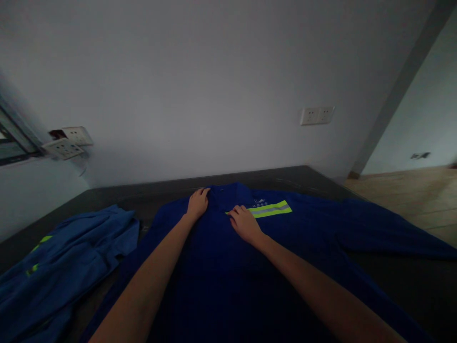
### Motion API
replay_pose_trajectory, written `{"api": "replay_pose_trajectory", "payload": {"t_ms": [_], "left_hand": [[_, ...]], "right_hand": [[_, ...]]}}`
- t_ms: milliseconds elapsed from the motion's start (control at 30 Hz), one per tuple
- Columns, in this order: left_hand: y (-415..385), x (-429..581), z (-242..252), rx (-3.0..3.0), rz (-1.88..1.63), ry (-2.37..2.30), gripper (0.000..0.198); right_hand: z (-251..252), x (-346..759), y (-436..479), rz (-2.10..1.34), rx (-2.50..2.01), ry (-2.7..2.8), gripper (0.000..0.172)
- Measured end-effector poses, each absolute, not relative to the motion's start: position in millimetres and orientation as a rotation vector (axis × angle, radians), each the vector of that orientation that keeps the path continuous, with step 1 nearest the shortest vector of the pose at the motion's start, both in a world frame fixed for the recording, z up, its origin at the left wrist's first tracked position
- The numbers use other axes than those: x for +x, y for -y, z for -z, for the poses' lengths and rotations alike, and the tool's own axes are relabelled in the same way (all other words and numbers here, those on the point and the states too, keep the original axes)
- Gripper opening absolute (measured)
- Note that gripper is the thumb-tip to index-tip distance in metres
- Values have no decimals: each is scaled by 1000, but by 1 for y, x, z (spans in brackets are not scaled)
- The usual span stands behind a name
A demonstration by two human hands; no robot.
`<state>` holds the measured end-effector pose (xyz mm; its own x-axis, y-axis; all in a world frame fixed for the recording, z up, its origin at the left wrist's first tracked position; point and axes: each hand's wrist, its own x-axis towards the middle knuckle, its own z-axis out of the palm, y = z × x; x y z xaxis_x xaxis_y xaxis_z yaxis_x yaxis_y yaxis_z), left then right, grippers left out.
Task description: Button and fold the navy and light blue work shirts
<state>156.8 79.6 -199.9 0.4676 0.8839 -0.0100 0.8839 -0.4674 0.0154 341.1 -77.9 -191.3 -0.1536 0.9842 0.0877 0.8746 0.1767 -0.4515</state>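
Here's the royal-blue work jacket [214, 257], spread front-up over the dark counter [294, 176], its collar [237, 193] towards the wall and one sleeve [385, 228] running far out to the right. The left hand [198, 202] is at the shoulder, just beside the collar, fingers loosely bent over the cloth; no telling from here whether any fabric is pinched. And the right hand [244, 223]! Half closed, fingers curled at the inner end of the yellow-green reflective strip [273, 209], touching the chest, though its underside is hidden, so a firm grip can't be confirmed.

How should this one handle? Soft and limp, I'd say, light enough for two hands, nothing fragile about it. The collar looks a touch firmer, and the strip is probably smoother and stiffer than the plain cloth. Best holds: the collar's base, the shoulder seams, or the front edge, both hands spaced apart, because a single pinch would likely let the rest sag and bunch. Over on the left, a crumpled, paler blue garment [82, 247] lies well apart from both hands.
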Motion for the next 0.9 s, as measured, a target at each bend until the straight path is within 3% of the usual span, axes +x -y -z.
{"api": "replay_pose_trajectory", "payload": {"t_ms": [100,267,533,667,900], "left_hand": [[-89,163,195,2826,128,-1523,53],[-111,183,188,2803,374,-1573,39],[-125,199,192,2541,297,-2019,45],[-119,193,194,2711,128,-1838,37],[-113,190,217,2661,245,-1665,35]], "right_hand": [[191,341,78,-419,-1756,2112,27],[192,341,78,-429,-1782,2097,26],[192,342,79,-460,-1767,2066,23],[191,343,79,-463,-1773,2051,23],[190,342,79,-468,-1770,2051,23]]}}
